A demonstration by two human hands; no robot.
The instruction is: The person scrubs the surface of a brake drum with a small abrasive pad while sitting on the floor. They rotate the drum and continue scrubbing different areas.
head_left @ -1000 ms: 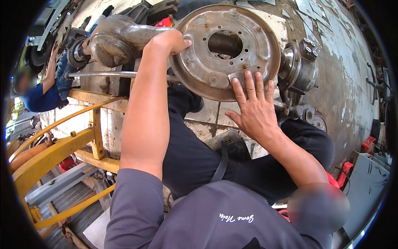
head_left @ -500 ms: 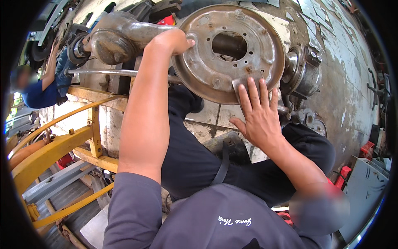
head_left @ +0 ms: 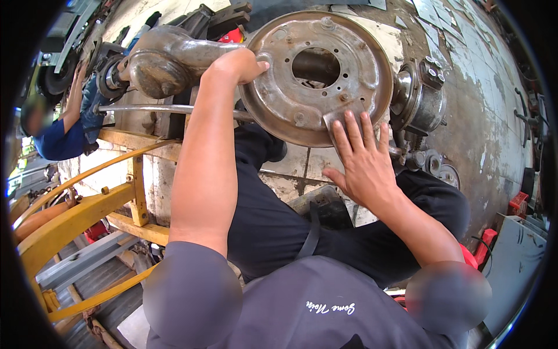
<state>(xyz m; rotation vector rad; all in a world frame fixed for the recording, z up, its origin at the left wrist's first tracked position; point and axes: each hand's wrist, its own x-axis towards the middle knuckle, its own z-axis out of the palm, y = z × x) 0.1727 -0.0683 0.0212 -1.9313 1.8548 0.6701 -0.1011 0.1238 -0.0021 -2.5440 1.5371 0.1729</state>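
A round, rusty metal brake backing plate (head_left: 273,104) with a large centre hole is tilted up in front of me. My left hand (head_left: 235,67) is closed on its left rim, the thumb on the face and the other fingers hidden behind. Spread flat, my right hand (head_left: 364,160) presses a thin grey-brown sheet that looks like sandpaper (head_left: 331,118) against the plate's lower right face. Small bolts and holes dot the plate around the centre.
Left of the plate lies an axle housing (head_left: 154,64) with a metal rod (head_left: 151,108) below it. A hub assembly (head_left: 415,96) stands at the right. A yellow metal frame (head_left: 75,212) fills the lower left, and a person in blue (head_left: 58,139) is beyond it.
The plate sits slightly further left in view. A little more of the sheet shows around my right fingertips. My left hand keeps its hold on the rim.
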